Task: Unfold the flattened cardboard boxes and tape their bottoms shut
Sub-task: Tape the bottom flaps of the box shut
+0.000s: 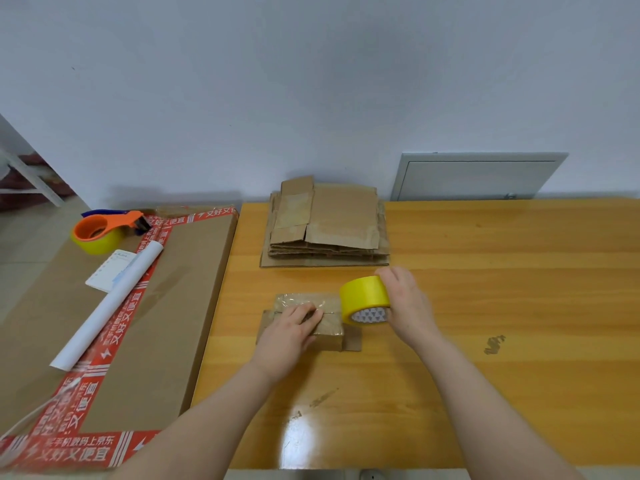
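Wooden table (485, 271) across centre and right, glossy, with a few dark scuffs on its right part. To its left, right against the table's edge, a large flat brown carton (180, 306) bordered with red printed tape. On the wall behind the table's right half, a grey panel (478, 176). At the table's far edge, close to the wall, a stack (332, 223) of flattened cardboard boxes, flaps ragged, well apart from both hands. Nearer, in the middle of the table, a small box (332, 332), its top face covered in shiny clear tape, one flap lying flat on the table at its right end. Left hand (291, 329) on top of the box, fingers laid out fairly straight and pressing along the taped seam, gripping nothing. Right hand (405, 303) just beside the box's right end, fingers and thumb curled round a yellow roll (363, 296) of tape, held on edge with its core towards the camera, at the box's far right corner; touching the box or not, cannot tell. On the carton: a long white tube (110, 303) lying slantwise; at the far corner an orange dispenser (104, 232) loaded with yellow tape; between the two, against the tube, a small white pad (110, 275)
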